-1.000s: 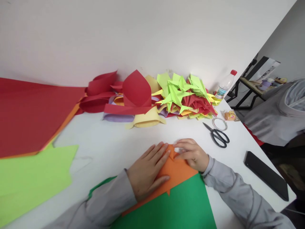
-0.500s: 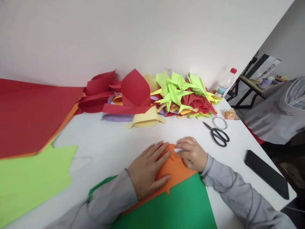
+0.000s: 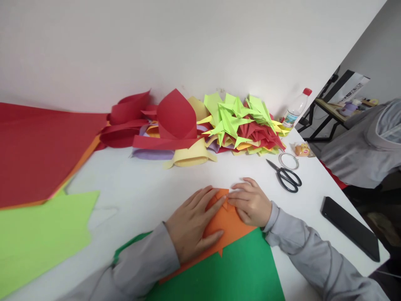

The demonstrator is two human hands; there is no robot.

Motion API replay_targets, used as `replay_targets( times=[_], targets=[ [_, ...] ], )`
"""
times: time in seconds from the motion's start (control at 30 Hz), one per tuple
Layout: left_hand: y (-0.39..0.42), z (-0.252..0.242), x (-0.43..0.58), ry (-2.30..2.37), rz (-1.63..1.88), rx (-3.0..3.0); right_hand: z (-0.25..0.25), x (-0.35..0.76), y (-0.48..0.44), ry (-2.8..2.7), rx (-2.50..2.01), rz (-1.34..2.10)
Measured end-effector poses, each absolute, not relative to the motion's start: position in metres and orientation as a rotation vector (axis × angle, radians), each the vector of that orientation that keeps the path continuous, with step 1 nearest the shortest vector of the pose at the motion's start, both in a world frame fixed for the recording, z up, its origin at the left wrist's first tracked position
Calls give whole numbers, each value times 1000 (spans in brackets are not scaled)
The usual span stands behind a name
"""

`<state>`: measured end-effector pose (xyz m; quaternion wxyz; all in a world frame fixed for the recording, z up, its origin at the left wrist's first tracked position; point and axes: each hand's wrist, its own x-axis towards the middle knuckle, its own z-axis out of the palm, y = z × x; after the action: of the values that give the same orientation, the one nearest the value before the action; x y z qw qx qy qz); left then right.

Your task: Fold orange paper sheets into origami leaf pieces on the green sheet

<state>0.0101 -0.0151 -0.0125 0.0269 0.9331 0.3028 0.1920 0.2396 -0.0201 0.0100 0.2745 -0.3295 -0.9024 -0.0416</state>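
A folded sheet of orange paper [image 3: 232,225] lies at a slant over a green sheet [image 3: 241,267]. My left hand [image 3: 197,223] rests flat on the orange paper with its fingers spread, the index fingertip near a small creased flap by the top edge. From the other side, my right hand [image 3: 250,202] has bent fingers, with the fingertips pinched at that flap; the thumb is mostly hidden. A small orange point sticks out below the paper's lower edge over the green. My left forearm covers part of both sheets.
Black-handled scissors [image 3: 285,175], a tape roll [image 3: 288,161], a wrapped snack [image 3: 302,149] and a phone [image 3: 351,228] lie to the right. Along the wall are red paper hats [image 3: 177,117], folded paper stars [image 3: 230,121] and a bottle [image 3: 294,110]. Large red sheets [image 3: 46,154] lie left; another person sits at right.
My right fingertips have shifted slightly left, closer to the flap and to my left index finger. My left hand stays pressed on the orange paper. The view has shifted very slightly.
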Motion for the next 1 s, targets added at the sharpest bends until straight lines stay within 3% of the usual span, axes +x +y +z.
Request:
replay_targets(
  times=[0.37, 0.6, 1.0],
  targets=[
    [-18, -8, 13, 919, 636, 2942, 12, 232, -21, -2422, -855, -175],
    [-19, -7, 12, 1171, 817, 2822, 11, 232, -21, -2446, -864, -147],
    [-18, 2, 14, 1088, 666, 2965, 10, 233, -21, -2436, -880, -118]
  ],
)
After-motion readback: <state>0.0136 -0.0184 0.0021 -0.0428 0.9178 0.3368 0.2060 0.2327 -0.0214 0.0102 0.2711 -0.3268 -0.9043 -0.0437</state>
